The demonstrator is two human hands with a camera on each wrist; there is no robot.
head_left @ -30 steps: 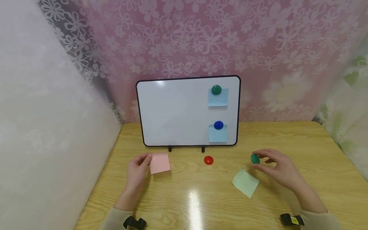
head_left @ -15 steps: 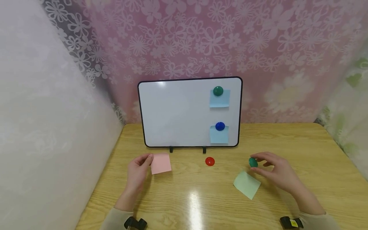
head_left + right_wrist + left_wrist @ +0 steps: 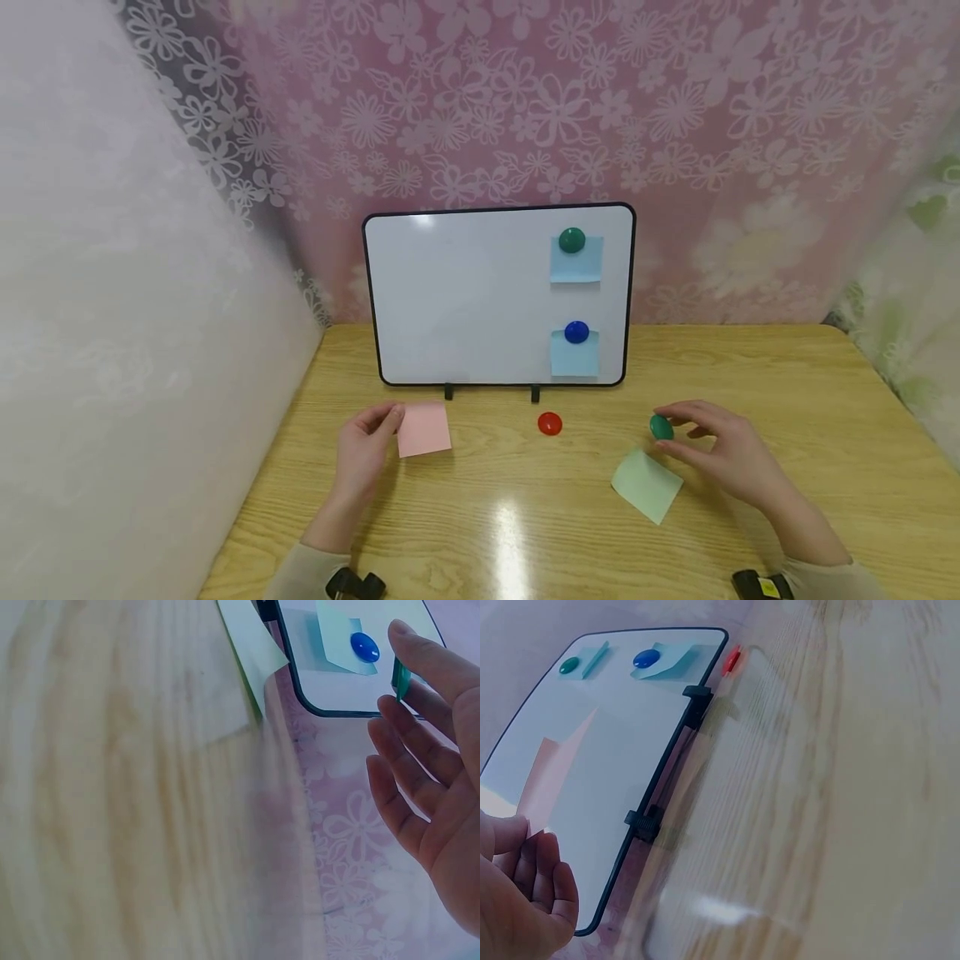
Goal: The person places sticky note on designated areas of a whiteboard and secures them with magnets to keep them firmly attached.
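My left hand (image 3: 363, 454) pinches a pink sticky note (image 3: 424, 429) by its left edge, thumb on top, in front of the whiteboard's lower left. In the left wrist view the pink note (image 3: 551, 780) stands up from the fingertips, slightly bent. On the right, my right hand (image 3: 723, 450) holds a round green magnet (image 3: 662, 427) between thumb and fingertips; the right wrist view shows this magnet (image 3: 401, 679) edge-on. Just below that hand a pale green sticky note (image 3: 647, 486) lies on the table, one corner curling up. A red magnet (image 3: 550, 423) lies between the hands.
A whiteboard (image 3: 465, 300) stands at the back on small black feet (image 3: 536, 393). On its right side, a green magnet (image 3: 572, 240) and a blue magnet (image 3: 577, 332) each pin a light blue note. A white wall (image 3: 150, 333) borders the wooden table (image 3: 465, 533) on the left.
My right hand has shifted slightly left and down with the green magnet, nearer the pale green note. The left hand keeps its pinch on the pink note. The whole view has drifted slightly.
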